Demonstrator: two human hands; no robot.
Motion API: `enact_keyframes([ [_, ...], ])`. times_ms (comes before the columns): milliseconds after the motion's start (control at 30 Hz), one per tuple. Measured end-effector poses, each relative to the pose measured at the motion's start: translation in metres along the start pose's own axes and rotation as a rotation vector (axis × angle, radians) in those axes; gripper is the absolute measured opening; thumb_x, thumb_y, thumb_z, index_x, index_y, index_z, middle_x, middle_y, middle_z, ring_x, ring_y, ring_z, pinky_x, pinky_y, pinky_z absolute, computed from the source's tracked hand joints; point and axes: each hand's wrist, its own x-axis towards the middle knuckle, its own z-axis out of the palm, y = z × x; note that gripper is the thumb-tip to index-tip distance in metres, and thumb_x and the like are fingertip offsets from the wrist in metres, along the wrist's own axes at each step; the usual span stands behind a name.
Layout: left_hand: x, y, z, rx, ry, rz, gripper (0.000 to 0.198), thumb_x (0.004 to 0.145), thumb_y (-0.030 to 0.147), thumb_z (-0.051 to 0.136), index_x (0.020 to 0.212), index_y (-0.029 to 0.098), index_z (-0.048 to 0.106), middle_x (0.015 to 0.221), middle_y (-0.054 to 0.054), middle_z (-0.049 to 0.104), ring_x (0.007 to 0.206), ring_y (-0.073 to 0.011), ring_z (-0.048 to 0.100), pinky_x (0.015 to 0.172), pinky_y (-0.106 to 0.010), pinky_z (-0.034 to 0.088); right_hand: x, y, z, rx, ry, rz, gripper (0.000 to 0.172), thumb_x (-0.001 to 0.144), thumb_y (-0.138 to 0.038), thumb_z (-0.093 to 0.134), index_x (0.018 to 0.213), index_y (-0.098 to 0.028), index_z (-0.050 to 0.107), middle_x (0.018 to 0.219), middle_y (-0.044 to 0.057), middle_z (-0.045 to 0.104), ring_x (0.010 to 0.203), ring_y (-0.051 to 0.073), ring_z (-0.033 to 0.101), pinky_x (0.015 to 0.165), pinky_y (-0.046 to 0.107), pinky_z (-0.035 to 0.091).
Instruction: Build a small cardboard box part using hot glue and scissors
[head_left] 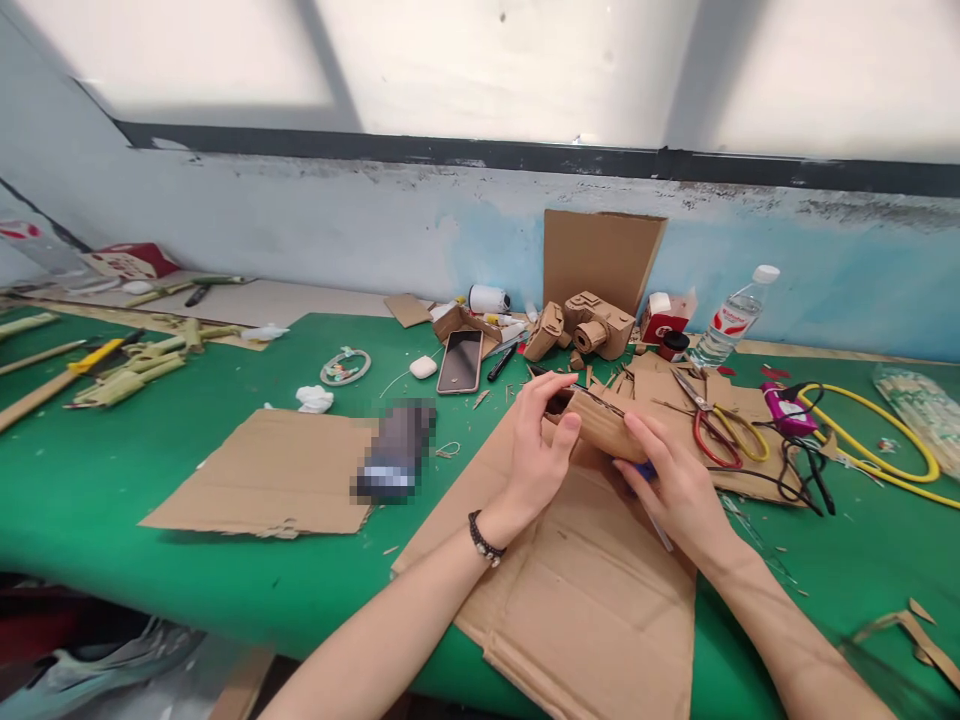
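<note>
My left hand (pixel 546 440), with a dark beaded bracelet at the wrist, is closed round one end of a small bent piece of cardboard (pixel 592 425). The thumb presses on its near face. My right hand (pixel 679 490) grips the other end from the side. Under its fingers shows part of a slim tool with a blue section (pixel 639 476) and a pale shaft pointing down; its kind is mostly hidden. Beneath both hands lies a large cardboard sheet (pixel 592 600) on the green table (pixel 322 570).
Scissors (pixel 724 430) lie open on cardboard scraps at right, near a yellow cable (pixel 911 440) and a water bottle (pixel 735 320). Behind stands a cardboard camera model (pixel 598 325). Left of my hands are a phone (pixel 459 362), a blurred-out dark object (pixel 397 450) and another cardboard sheet (pixel 262 475).
</note>
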Motion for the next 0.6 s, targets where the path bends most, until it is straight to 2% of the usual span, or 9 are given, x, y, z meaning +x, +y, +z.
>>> enact_keyframes([
  [100,0.000,-0.004,0.003,-0.103,0.098,0.073,0.060,0.108,0.066,0.073,0.157,0.032,0.062,0.170,-0.015,0.057,0.164,-0.0334,0.053,0.128,-0.046,0.052,-0.002,0.003,0.003,0.238,0.069,0.184,0.064,0.114,-0.035,0.071,0.174,-0.044,0.052,0.170,0.009,0.065,0.152,0.034,0.070,0.117,0.052,0.069],
  [167,0.002,-0.005,0.005,-0.207,0.131,0.031,0.068,0.107,0.066,0.075,0.164,0.034,0.054,0.179,-0.014,0.049,0.169,-0.0339,0.049,0.132,-0.047,0.050,-0.001,0.002,0.004,0.436,0.110,0.310,0.066,0.112,-0.040,0.074,0.173,-0.045,0.050,0.175,0.009,0.059,0.154,0.033,0.068,0.110,0.049,0.072],
  [233,0.002,-0.005,0.006,-0.303,0.047,-0.057,0.078,0.106,0.070,0.074,0.169,0.034,0.046,0.177,-0.016,0.052,0.163,-0.0337,0.057,0.131,-0.048,0.052,0.000,-0.002,0.006,0.595,0.119,0.383,0.066,0.111,-0.043,0.077,0.171,-0.045,0.049,0.179,0.009,0.055,0.153,0.031,0.068,0.109,0.045,0.072],
  [300,-0.001,-0.003,0.008,-0.356,-0.066,-0.139,0.085,0.103,0.074,0.076,0.168,0.031,0.044,0.164,-0.018,0.064,0.150,-0.0325,0.068,0.126,-0.048,0.057,0.000,-0.006,0.009,0.671,0.104,0.406,0.065,0.110,-0.044,0.079,0.168,-0.044,0.050,0.177,0.009,0.056,0.154,0.029,0.068,0.115,0.046,0.069],
  [400,-0.007,-0.002,0.009,-0.300,-0.100,-0.177,0.072,0.101,0.068,0.081,0.154,0.029,0.052,0.146,-0.014,0.071,0.134,-0.0284,0.074,0.116,-0.044,0.062,-0.002,-0.008,0.012,0.653,0.083,0.433,0.061,0.111,-0.047,0.077,0.166,-0.041,0.052,0.174,0.009,0.061,0.159,0.029,0.064,0.132,0.054,0.056],
  [500,-0.010,-0.004,0.010,-0.191,-0.074,-0.073,0.058,0.102,0.061,0.084,0.142,0.029,0.056,0.138,-0.010,0.071,0.126,-0.0256,0.075,0.109,-0.041,0.063,-0.004,-0.008,0.011,0.606,0.098,0.446,0.056,0.113,-0.052,0.073,0.165,-0.041,0.058,0.179,0.006,0.058,0.167,0.032,0.055,0.143,0.061,0.040],
  [600,-0.009,-0.008,0.010,-0.138,-0.097,0.134,0.053,0.102,0.050,0.087,0.140,0.029,0.057,0.133,-0.008,0.071,0.125,-0.0249,0.074,0.109,-0.042,0.062,-0.004,-0.014,0.006,0.694,0.131,0.425,0.063,0.114,-0.052,0.071,0.174,-0.045,0.050,0.185,0.003,0.051,0.170,0.031,0.051,0.144,0.059,0.040],
])
